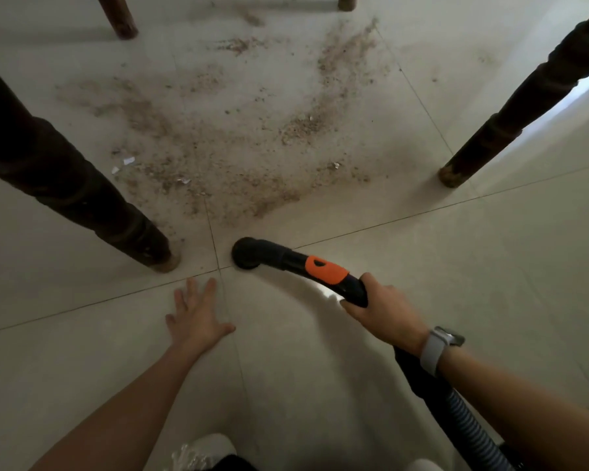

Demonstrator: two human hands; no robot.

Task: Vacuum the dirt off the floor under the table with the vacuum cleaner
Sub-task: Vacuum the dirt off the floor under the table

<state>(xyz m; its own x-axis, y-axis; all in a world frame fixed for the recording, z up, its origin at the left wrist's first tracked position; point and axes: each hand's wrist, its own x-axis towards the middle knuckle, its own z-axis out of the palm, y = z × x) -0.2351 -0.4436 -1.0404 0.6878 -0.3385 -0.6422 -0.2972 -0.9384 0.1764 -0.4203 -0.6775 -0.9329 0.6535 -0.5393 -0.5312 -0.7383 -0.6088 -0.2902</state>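
Note:
Brown dirt [225,151] with a few white scraps lies spread over the pale tiled floor [490,266] between the dark table legs. My right hand [385,312] grips the black vacuum handle, just behind its orange band [325,269]. The round black nozzle [247,253] points down onto the floor at the near edge of the dirt. Its ribbed hose [470,423] runs back under my right forearm. My left hand [194,316] rests flat on the tiles with fingers spread, below and left of the nozzle.
Dark wooden table legs stand at near left [126,229], near right [483,144], far left [119,18] and far right [347,1]. A white shoe [204,450] shows at the bottom edge. Bright light falls on the floor at the right.

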